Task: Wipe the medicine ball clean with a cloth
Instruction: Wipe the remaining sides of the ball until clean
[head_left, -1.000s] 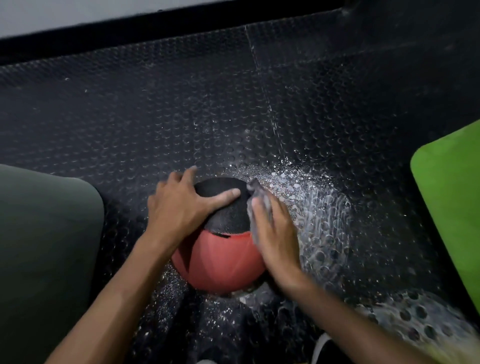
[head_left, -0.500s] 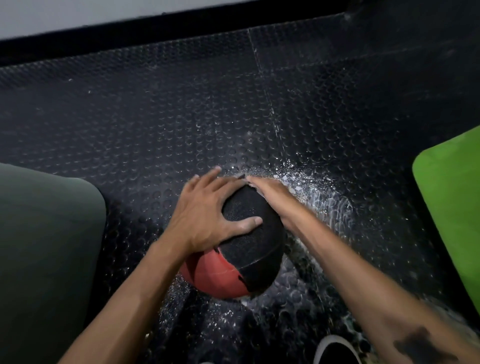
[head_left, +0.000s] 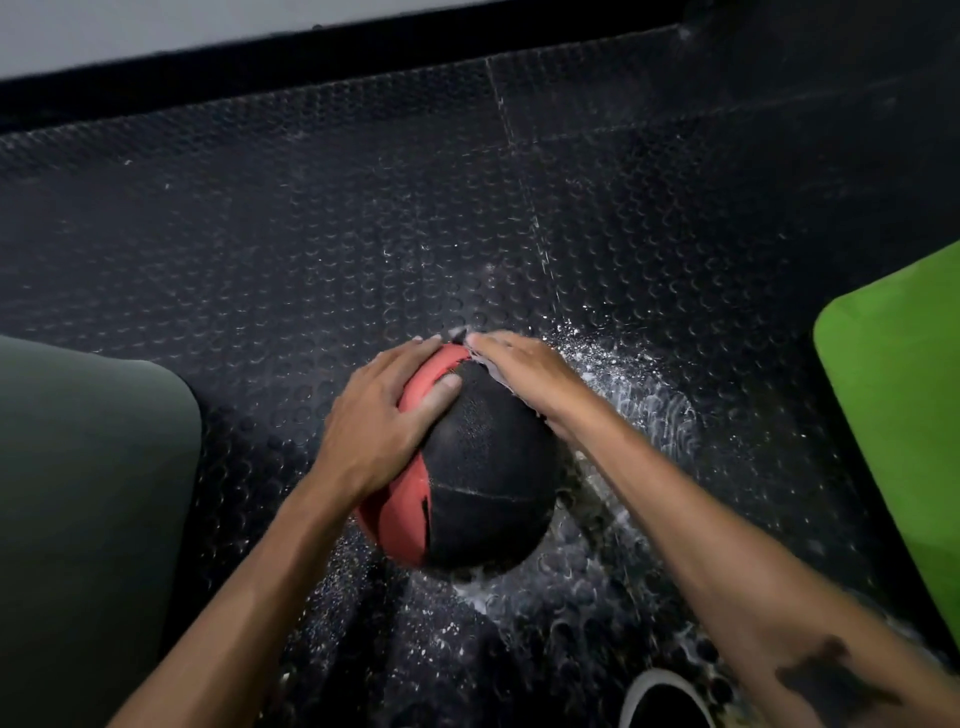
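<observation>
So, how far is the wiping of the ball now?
Under way. The left hand steadies the medicine ball; the right hand presses the cloth on its far top. Wet floor suggests washing happened. The underside is hidden, probably left.

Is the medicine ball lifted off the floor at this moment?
No, the medicine ball sits on the studded black floor, with the left hand laid on its top and the right hand pressing the cloth against it.
</observation>
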